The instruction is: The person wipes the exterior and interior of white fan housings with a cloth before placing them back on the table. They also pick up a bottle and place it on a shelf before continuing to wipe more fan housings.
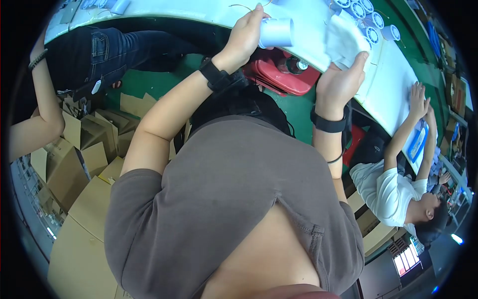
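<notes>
My left hand [243,39] is closed round a pale, whitish-blue cylinder [278,33] that lies on its side over the table's near edge. Thin wires stick up beside my fingers. My right hand [341,83] has its thumb and fingers closed on a crumpled white cloth or thin sheet [344,43]; which of these it is I cannot tell. The sheet spreads over the white table [311,17]. Just beyond it stand several similar cylinders [368,19] with slotted round ends, grouped together.
Below the table edge is a red plastic stool [294,82] with a dark bottle [294,65] on it. Open cardboard boxes [84,144] fill the left side. One person [398,192] works at the table on the right; another person's arm [47,109] is at the left.
</notes>
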{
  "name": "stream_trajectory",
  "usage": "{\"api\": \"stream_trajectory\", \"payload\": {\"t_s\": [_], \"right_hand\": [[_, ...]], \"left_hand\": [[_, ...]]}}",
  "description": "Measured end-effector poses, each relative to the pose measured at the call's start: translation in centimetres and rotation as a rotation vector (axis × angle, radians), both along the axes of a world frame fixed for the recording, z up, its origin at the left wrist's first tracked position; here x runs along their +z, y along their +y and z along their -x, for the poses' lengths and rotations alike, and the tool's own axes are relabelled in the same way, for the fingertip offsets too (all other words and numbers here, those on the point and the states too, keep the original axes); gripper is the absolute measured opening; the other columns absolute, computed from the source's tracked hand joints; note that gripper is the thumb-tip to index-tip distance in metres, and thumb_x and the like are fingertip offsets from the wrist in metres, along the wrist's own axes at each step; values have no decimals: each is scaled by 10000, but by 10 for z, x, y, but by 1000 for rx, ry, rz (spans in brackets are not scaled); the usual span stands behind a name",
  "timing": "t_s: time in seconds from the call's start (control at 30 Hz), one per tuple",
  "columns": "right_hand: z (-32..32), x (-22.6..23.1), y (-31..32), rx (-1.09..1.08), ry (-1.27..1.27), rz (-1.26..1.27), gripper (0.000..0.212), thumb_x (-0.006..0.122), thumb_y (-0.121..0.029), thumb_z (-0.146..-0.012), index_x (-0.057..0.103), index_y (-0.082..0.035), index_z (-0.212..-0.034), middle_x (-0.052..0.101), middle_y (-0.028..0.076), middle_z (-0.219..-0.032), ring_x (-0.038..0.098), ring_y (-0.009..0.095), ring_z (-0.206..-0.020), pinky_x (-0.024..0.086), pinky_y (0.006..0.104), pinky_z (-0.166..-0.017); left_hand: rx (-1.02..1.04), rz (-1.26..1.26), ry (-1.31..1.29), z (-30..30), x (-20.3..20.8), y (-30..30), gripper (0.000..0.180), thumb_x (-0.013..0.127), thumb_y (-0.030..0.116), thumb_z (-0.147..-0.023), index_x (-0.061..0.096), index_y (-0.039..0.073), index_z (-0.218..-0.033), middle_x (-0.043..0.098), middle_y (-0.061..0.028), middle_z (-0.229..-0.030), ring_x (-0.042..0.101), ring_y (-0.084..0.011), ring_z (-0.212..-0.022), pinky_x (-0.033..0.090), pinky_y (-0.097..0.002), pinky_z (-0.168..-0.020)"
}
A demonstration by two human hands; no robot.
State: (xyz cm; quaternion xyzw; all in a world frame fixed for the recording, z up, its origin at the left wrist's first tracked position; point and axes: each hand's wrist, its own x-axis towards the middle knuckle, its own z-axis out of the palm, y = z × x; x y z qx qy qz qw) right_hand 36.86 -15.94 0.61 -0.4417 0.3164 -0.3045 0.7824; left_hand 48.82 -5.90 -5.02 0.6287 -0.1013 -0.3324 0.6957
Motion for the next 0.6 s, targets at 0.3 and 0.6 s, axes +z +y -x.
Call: {"api": "stream_trajectory", "payload": {"t_s": [0.3, 0.6], "right_hand": [[-34, -20, 0, 569, 431, 477, 447, 262, -331, -883, 475, 46, -994, 543, 154, -914, 522, 291, -814, 409, 373, -777], [-27, -48, 18, 653, 280, -189, 439, 231, -340, -874, 507, -3, -931, 566, 161, -755, 569, 268, -604, 465, 373, -567]], "left_hand": [[-52, -301, -698, 4, 23, 10, 289, 425, 274, -830, 473, 4, -922, 558, -167, -737, 549, -280, -621, 432, -333, -557], [-156, 90, -1261, 6, 25, 31, 267, 419, 217, -819, 530, -3, -923, 570, -156, -750, 557, -239, -646, 423, -287, -585]]}}
